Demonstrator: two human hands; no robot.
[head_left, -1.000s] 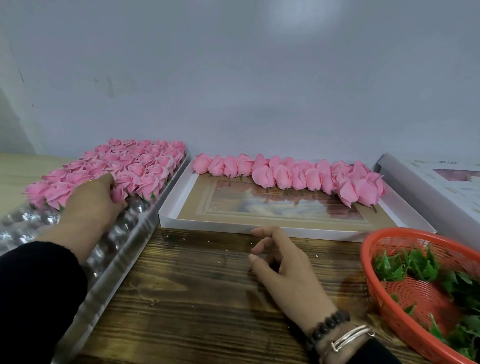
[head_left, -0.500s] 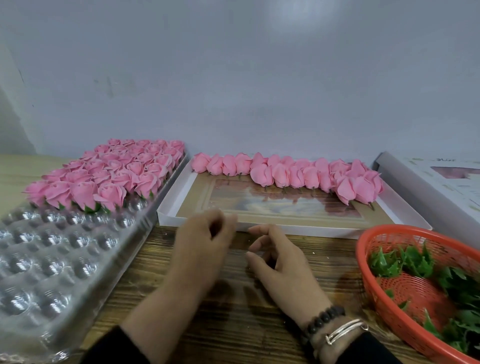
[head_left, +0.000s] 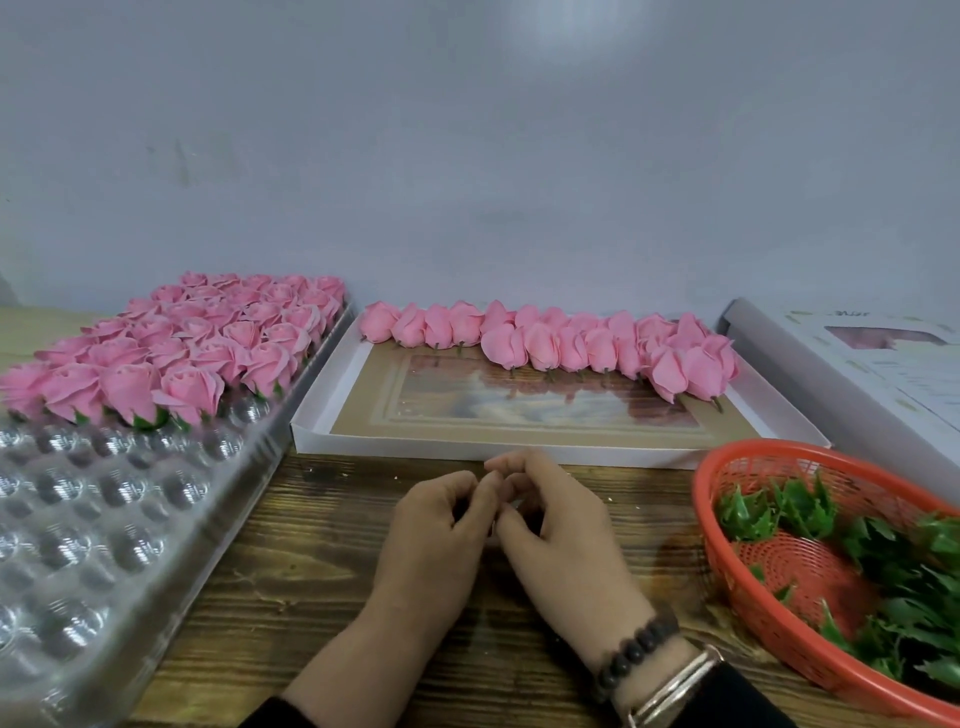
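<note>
1. rose heads (head_left: 550, 343), pink, lie on their sides in a row along the far edge of the shallow white box (head_left: 415, 453), just beyond the hands.
2. more pink roses (head_left: 208, 338) stand upright, packed close together, in the far part of the clear plastic tray (head_left: 104, 519) on the left.
3. left hand (head_left: 441, 525) sits low over the wooden table (head_left: 311, 571), just short of the box's near rim. its back faces the camera and its fingers are curled inward.
4. right hand (head_left: 561, 535) is just beside it, its fingers bent too and arched toward the left hand.
5. the fingertips (head_left: 514, 467) of both hands meet in the middle, closing a small hollow between the palms.
6. whatever is inside that hollow is hidden, so i cannot tell whether either hand pinches something or simply curls against the other.
7. a dark bead bracelet (head_left: 639, 649) circles the right wrist, with a silver bangle just behind it.
8. a red mesh basket (head_left: 701, 499) holding green leaf pieces (head_left: 779, 514) stands on the table near the right forearm.
</note>
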